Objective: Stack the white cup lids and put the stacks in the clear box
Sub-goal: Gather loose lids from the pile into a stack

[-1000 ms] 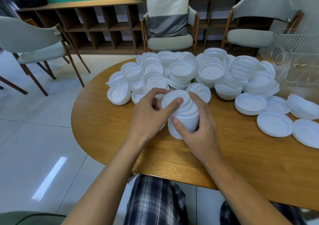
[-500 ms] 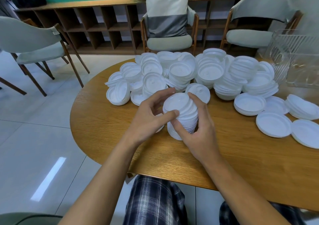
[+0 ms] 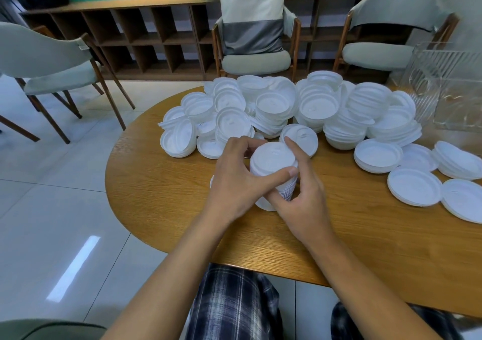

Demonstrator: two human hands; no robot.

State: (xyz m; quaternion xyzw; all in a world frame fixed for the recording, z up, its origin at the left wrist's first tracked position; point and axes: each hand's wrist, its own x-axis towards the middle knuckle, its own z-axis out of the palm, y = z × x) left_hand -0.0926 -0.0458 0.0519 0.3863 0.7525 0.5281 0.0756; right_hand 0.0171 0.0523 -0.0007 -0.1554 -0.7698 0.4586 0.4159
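A: Where is the stack of white lids?

B: On the counter, base down on the wood, leaning a little. The top lid faces up toward the camera. Both hands are round it.

A: Grip?

B: The left hand grasps the stack from its left. The thumb lies across the near side and the fingers curl round the far side. The right hand grasps it from the right. The forefinger stands up along the far right rim of the top lid. The other fingers fold low against the stack, partly under the left thumb.

A: Any change from a second ago?

B: The left thumb has shifted. It lay on the top lid then, and now it sits lower, across the side, with its tip nearer the right hand. The lids look squared up more, with fewer edges fanned out. The right forefinger has hardly moved, and the stack is on the same spot.

A: What's around it?

B: Just behind the stack is the loose pile, a heap of lids and short stacks. One single lid is just beyond the right forefinger. To the stack's right, well apart, a few flat lids lie on the wood. Far right and behind the stack is the clear box, upright, well apart from both hands.
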